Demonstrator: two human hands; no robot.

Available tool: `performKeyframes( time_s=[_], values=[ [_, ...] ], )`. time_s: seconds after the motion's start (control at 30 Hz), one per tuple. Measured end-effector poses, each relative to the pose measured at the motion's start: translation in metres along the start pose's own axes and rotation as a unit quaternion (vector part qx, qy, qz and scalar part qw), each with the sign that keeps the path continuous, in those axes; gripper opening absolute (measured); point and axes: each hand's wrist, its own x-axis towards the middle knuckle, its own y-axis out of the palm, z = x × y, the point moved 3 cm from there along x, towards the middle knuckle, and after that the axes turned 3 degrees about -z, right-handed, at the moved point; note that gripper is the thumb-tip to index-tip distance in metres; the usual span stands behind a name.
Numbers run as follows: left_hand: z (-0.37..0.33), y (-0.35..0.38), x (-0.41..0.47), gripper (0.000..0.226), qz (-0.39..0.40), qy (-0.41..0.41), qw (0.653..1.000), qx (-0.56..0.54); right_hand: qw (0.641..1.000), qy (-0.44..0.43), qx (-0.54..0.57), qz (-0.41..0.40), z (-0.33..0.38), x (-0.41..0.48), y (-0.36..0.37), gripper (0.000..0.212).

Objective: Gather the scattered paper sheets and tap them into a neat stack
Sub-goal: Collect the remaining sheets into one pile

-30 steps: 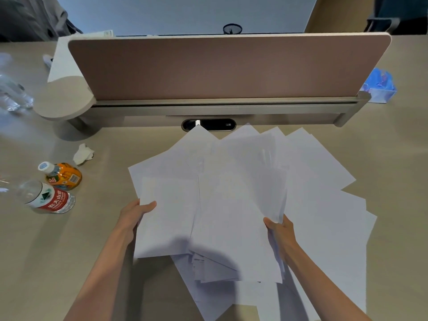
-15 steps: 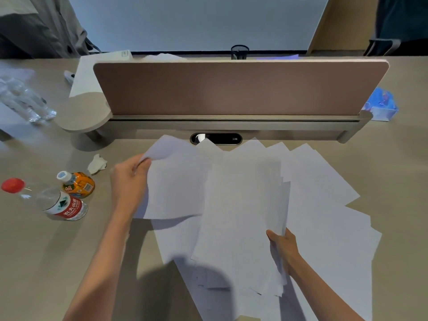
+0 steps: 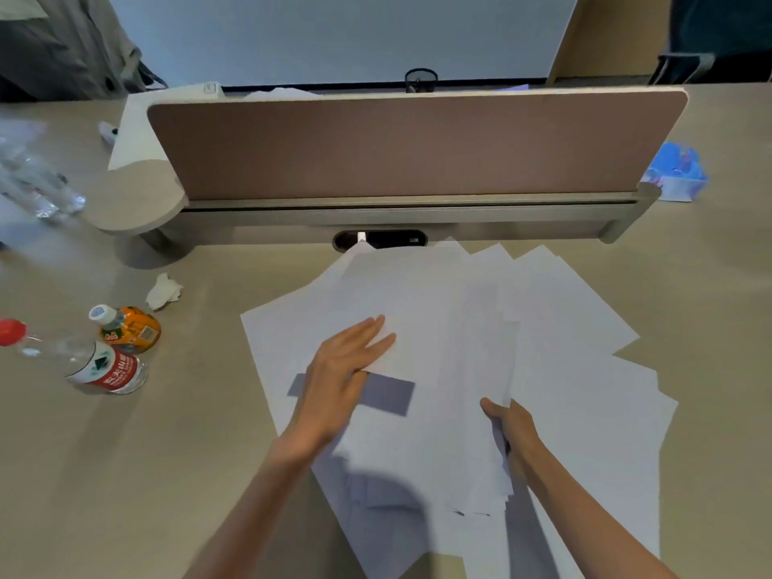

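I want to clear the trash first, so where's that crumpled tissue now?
In the head view, the crumpled tissue lies on the desk, left of the scattered paper sheets, just beyond the small orange bottle.

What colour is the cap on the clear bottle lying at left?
Red. The cap of the clear bottle shows best in the head view.

soft even light, forearm shadows fall near the viewer, wide-angle bending at edges, left bottles (image 3: 37, 190) blurred
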Motion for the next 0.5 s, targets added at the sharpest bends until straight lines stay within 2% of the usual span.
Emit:
performKeyframes(
  time_s=[0.07, 0.2, 0.3, 0.4, 0.5],
  values=[
    [0.005, 0.026, -0.018, 0.057, 0.042, 0.009, 0.999, 0.025, 0.999, 0.028, 0.023, 0.019, -0.003, 0.002, -0.003, 0.038],
    [0.014, 0.070, -0.053, 0.059, 0.076, 0.061, 0.992, 0.075, 0.993, 0.073, 0.054, 0.074, -0.009, -0.002, -0.008, 0.044],
    [0.024, 0.094, -0.063, 0.062, 0.099, 0.092, 0.985, 0.106, 0.991, 0.067, 0.074, 0.084, -0.005, -0.001, -0.004, 0.045],
    [0.028, 0.110, -0.077, 0.066, 0.158, 0.112, 0.972, 0.134, 0.992, 0.055, 0.062, 0.099, -0.003, -0.002, -0.001, 0.050],
    [0.031, 0.135, -0.094, 0.052, 0.232, 0.115, 0.958, 0.126, 0.993, 0.050, 0.057, 0.094, -0.009, 0.003, -0.005, 0.050]
  ],
)
